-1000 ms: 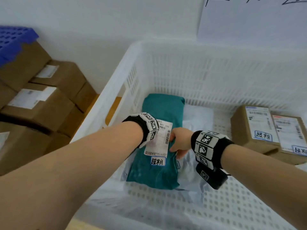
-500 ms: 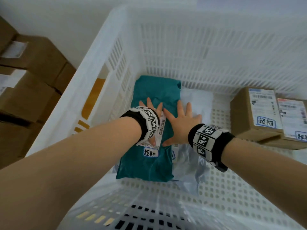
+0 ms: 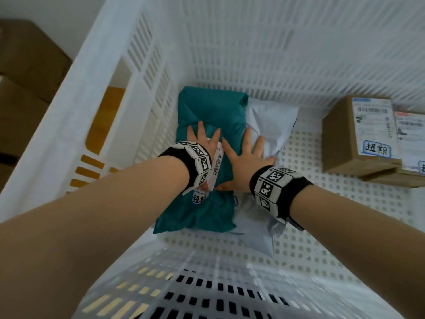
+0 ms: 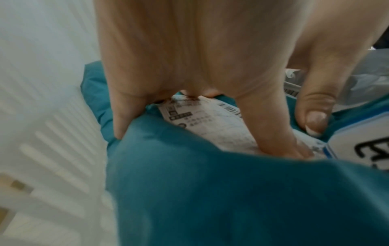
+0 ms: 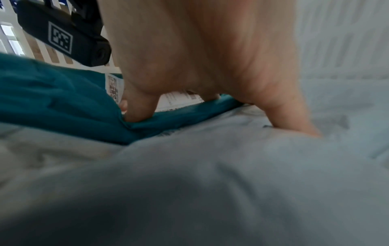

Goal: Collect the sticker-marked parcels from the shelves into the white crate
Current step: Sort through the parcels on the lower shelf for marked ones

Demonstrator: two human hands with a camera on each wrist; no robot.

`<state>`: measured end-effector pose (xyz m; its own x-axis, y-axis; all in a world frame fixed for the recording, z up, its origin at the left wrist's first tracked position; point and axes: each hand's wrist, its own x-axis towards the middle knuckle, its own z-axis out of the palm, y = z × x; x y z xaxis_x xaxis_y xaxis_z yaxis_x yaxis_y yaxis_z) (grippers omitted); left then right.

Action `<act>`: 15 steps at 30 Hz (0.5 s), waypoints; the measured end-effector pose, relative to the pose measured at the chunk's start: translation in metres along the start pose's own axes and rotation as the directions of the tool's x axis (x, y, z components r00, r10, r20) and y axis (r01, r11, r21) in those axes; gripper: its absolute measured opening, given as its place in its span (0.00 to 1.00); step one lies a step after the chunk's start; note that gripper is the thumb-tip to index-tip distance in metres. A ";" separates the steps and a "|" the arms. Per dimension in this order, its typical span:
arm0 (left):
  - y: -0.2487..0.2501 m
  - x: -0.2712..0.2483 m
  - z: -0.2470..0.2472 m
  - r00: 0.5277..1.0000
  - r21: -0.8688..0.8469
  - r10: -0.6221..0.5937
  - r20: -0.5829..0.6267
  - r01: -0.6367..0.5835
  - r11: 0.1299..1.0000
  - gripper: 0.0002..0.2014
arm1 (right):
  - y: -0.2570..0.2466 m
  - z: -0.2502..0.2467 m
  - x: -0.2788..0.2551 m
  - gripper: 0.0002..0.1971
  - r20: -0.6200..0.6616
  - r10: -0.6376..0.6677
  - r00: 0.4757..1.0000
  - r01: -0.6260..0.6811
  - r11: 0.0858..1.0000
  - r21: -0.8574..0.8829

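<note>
A teal soft parcel [image 3: 213, 116] with a white shipping label and a blue-edged sticker [image 3: 199, 199] lies in the white crate [image 3: 119, 72], on top of a pale grey bag parcel [image 3: 269, 120]. My left hand [image 3: 202, 139] presses flat on the teal parcel [image 4: 210, 191] with spread, straight fingers over its label [image 4: 210, 123]. My right hand [image 3: 246, 157] lies flat beside it, its fingers spread across the teal parcel's right edge [image 5: 63, 96] and the grey bag [image 5: 231, 166]. Neither hand grips anything.
Two brown cardboard boxes [image 3: 358, 139] with labels and blue-edged stickers stand at the crate's right side. Outside the crate's left wall, more cardboard boxes [image 3: 27, 72] are stacked. The perforated crate floor [image 3: 322, 231] shows bare between the parcels and the boxes.
One second ago my right hand pinched the teal parcel's edge; since then both hands have flattened and pressed down on the parcels. My view has tilted further down into the crate.
</note>
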<state>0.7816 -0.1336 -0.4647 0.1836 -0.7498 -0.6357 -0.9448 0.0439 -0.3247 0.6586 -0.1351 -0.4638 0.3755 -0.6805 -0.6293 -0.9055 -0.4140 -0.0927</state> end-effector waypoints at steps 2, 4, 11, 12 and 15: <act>0.002 0.003 0.004 1.000 0.011 -0.012 -0.011 0.012 1.000 0.78 | -0.001 0.001 0.002 0.62 0.002 0.001 1.000 -0.001 1.000 0.000; 0.004 0.004 0.005 1.000 0.037 0.004 -0.025 -0.003 0.999 0.76 | -0.002 0.002 0.003 0.62 0.009 0.007 1.000 -0.007 1.000 -0.001; 0.005 0.002 0.002 1.000 -0.033 -0.019 0.018 0.019 0.999 0.70 | -0.002 0.003 0.008 0.62 0.048 0.017 0.999 -0.017 1.000 0.010; 0.006 0.000 0.000 1.000 0.012 0.000 0.019 0.000 1.000 0.70 | -0.001 0.002 0.008 0.62 0.053 0.012 0.999 -0.012 1.000 0.009; 0.002 -0.011 -0.013 0.999 0.067 0.014 0.043 -0.017 0.998 0.72 | 0.002 -0.006 0.003 0.62 0.083 -0.022 0.996 0.022 1.000 0.006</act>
<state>0.7742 -0.1336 -0.4496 0.1821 -0.7198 -0.6699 -0.9275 0.1004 -0.3600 0.6591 -0.1419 -0.4617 0.3779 -0.6181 -0.6893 -0.8982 -0.4254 -0.1110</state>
